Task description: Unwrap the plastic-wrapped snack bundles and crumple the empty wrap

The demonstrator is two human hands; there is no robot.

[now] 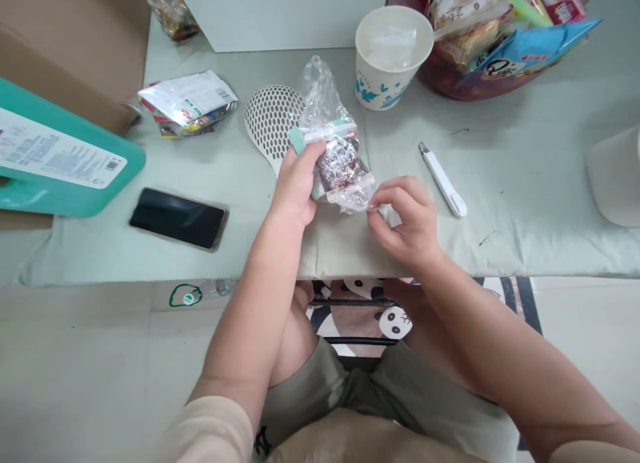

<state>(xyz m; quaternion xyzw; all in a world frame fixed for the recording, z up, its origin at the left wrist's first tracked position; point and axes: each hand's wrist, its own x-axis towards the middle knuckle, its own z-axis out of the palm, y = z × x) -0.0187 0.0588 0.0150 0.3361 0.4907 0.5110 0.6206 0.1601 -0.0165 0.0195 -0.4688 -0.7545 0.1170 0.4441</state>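
Note:
My left hand (295, 183) is closed on a clear plastic snack packet (340, 159) with dark contents and a pale green strip across it. Crinkled clear plastic stands up from the packet's far end. The fingers of my right hand (407, 219) pinch the packet's near right corner, where the film is clear. A white perforated scoop (273, 119) lies just beyond my left hand, partly under the plastic. To the right of my right hand rests a white utility knife (443, 179).
A paper cup (393, 56) with plastic inside stands behind the packet, beside a dark red bowl (450, 83) of snacks. Leftward are a phone (179, 217), flat packets (193, 103) and a green container (65, 153). A white round object (617, 176) stands at the far right.

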